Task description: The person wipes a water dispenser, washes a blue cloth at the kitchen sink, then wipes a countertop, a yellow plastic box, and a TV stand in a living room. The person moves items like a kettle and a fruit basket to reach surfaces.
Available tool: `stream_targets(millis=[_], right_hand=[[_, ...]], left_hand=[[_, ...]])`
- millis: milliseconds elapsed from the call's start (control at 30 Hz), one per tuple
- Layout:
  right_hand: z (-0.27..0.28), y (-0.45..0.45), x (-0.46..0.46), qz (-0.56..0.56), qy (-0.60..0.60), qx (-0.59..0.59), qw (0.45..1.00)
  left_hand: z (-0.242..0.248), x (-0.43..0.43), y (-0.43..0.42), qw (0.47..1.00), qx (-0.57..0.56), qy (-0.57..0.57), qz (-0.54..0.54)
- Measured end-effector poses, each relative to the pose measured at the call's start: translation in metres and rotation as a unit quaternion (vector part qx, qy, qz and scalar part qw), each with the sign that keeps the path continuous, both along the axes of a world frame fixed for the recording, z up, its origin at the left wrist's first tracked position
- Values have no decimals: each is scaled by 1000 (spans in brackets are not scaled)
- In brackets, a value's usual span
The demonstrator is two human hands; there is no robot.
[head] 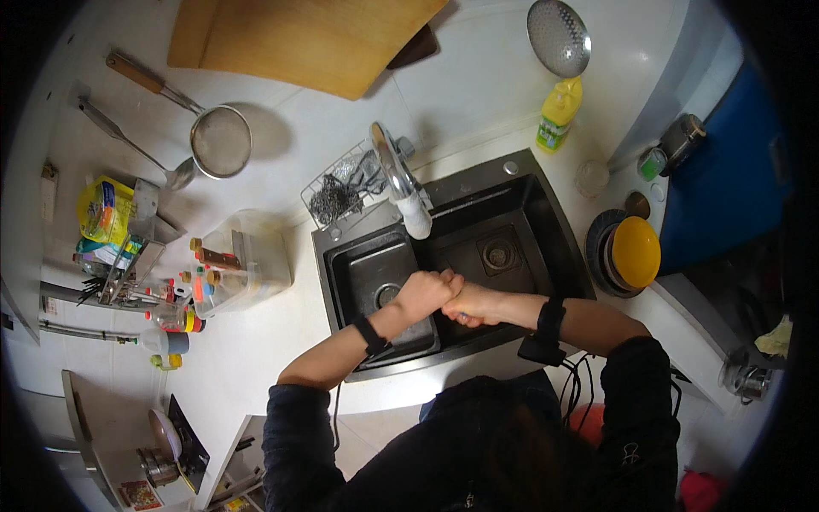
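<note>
Over the divider of a black double-bowl sink (448, 191), my left hand (427, 294) and my right hand (472, 303) are pressed together, fingers curled against each other. A small bluish bit shows at the right hand's fingers; whether something is held between the hands is hidden. Both wrists wear black straps. Just beyond the hands, a chrome faucet (398, 168) with a white spout end (416, 219) hangs over the sink, and no water stream is visible. The drain (498, 255) of the right bowl and the drain (387, 294) of the left bowl lie in view.
Left of the faucet, a wire rack (313, 192) holds steel wool (333, 200). A clear plastic bin (278, 256) with bottles stands farther left. Right of the sink are a yellow bowl (636, 252) on stacked dishes and a yellow detergent bottle (558, 115). Cables hang by my right forearm.
</note>
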State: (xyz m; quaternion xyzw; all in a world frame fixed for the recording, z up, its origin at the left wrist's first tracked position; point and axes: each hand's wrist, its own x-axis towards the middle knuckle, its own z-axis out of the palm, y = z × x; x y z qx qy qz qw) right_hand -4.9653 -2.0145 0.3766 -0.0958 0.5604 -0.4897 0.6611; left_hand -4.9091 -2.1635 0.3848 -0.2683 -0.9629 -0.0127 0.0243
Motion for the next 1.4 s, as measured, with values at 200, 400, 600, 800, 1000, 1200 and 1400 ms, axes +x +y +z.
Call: stream_targets(millis=[200,400,600,800,1000,1200,1400], right_hand=[[-59,-11,-12,53,452,100,885],[-95,-9,-13,-34,486,31,873],[-75,-5,-13,-55,535,83,839],[-39,21,-32,-9,142,-9,990],[-16,42,-35,-49,-256,-172,950],[-3,35,-17,224,-366,-235,872],[10,45,-35,177,-240,-194,935]], left_hand=[[-48,-27,15,989,-72,-92,88],[-66,-41,18,973,-95,-169,127],[-58,-31,12,987,-19,-102,127],[-6,2,9,991,99,32,87],[36,28,6,992,40,103,-64],[50,-4,15,946,113,181,-244],[55,-19,31,978,-15,135,-156]])
